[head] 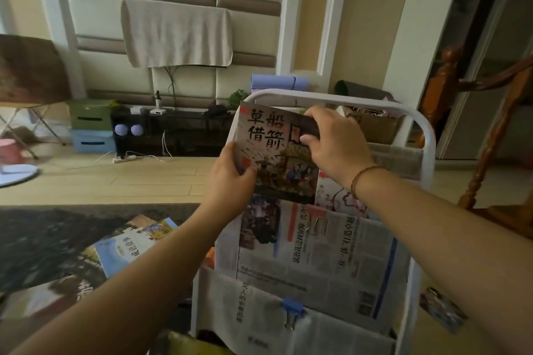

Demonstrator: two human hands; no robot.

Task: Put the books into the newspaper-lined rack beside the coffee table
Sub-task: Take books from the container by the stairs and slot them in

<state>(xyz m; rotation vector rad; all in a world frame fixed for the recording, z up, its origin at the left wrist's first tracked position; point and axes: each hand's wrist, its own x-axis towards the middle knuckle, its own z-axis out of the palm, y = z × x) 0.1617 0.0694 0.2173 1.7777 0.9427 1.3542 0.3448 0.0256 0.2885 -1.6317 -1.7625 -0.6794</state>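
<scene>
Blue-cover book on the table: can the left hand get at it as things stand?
Probably not right away: the left hand is gripping the book at the rack. The blue-cover book lies uncovered below that arm, so once freed, likely yes.

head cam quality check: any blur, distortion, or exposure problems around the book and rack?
Head view: the book cover is sharp, title readable, held by left hand and right hand. The white rack frame bows from wide-angle distortion. Bottom corners and forearms are soft. The coffee table side is dim, and the books there are smeared. No glare.
</scene>
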